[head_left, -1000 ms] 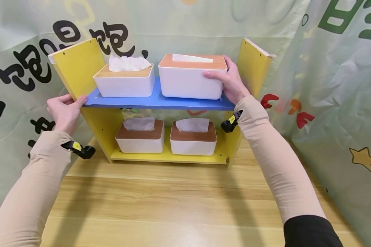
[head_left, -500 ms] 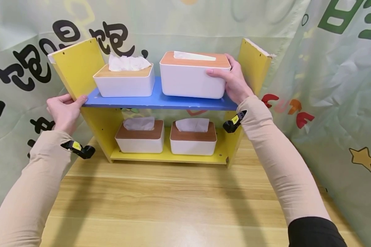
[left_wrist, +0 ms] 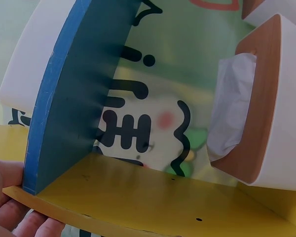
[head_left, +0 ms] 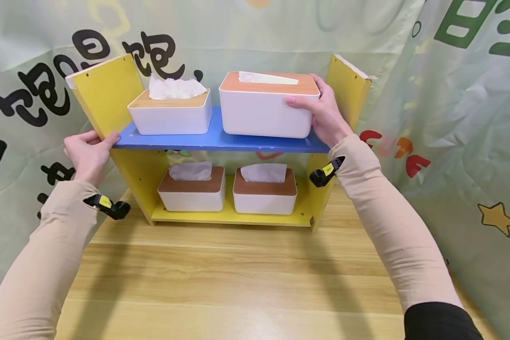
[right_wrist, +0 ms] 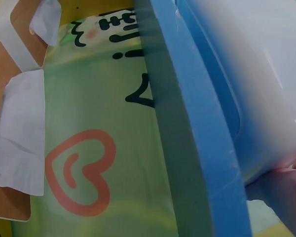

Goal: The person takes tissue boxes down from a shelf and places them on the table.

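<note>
My right hand (head_left: 329, 115) grips the right end of a white tissue box (head_left: 265, 113) with a light wood lid, thumb on its front and fingers behind. This box is at the right part of the blue shelf board (head_left: 170, 140); in the right wrist view its white side (right_wrist: 271, 64) rises close beside the board's edge. With my left hand (head_left: 87, 153) I hold the left end of the board and the yellow side panel (head_left: 110, 94), thumb on the blue edge. Left of the gripped box stands another tissue box (head_left: 172, 118) with crumpled tissue showing.
On the yellow bottom shelf (head_left: 233, 217) two brown-lidded tissue boxes, the left one (head_left: 191, 198) and the right one (head_left: 264, 200), stand side by side. A yellow right panel (head_left: 346, 89) rises beside my right hand. The unit stands on a wooden table (head_left: 221, 278) before a printed curtain (head_left: 272, 28).
My right hand and the tissue box it grips have shifted slightly to the right along the upper shelf. My left hand stays in the same place.
</note>
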Demonstrator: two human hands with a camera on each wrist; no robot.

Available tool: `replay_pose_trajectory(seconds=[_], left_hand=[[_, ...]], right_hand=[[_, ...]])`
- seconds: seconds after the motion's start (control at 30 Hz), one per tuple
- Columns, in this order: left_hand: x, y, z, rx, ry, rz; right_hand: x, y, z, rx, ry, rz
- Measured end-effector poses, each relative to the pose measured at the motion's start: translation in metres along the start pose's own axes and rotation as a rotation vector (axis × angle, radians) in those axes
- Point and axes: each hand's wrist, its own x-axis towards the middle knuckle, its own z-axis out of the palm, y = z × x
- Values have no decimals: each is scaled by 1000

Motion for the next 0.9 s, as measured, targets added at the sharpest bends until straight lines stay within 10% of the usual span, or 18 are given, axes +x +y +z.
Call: replay_pose_trajectory(seconds=[0.9], left_hand=[[0,-1,0,-13,-5,13]], right_hand=[[-29,-28,4,67,-9,-21]])
